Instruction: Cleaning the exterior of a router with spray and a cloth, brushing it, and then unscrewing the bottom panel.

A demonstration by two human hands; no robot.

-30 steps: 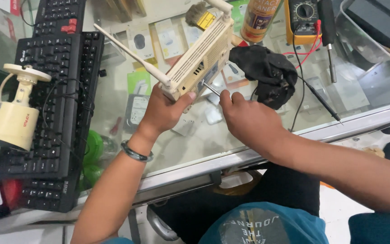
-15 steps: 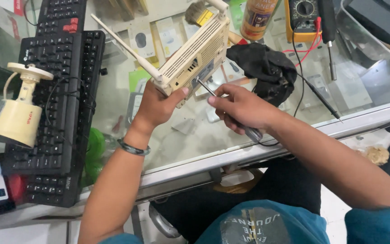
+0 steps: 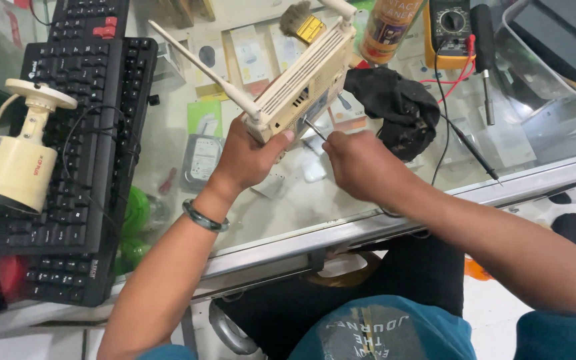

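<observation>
My left hand point(image 3: 245, 157) grips the lower end of a cream-coloured router point(image 3: 308, 83) with white antennas, held tilted above the glass counter. My right hand point(image 3: 361, 167) is closed around a screwdriver point(image 3: 313, 129), whose thin metal shaft points up-left and touches the router's underside. A dark bracelet point(image 3: 205, 217) circles my left wrist.
A black keyboard point(image 3: 81, 153) lies at the left, with a cream security camera point(image 3: 18, 157) resting on it. A black cloth point(image 3: 395, 107) sits beyond my right hand. A yellow multimeter point(image 3: 449, 27) with probe leads, a spray can point(image 3: 387, 30) and a grey bin point(image 3: 555, 60) stand at the back right.
My right hand has gone from resting below the router to holding the screwdriver with its tip against the router's underside. The router has tilted slightly.
</observation>
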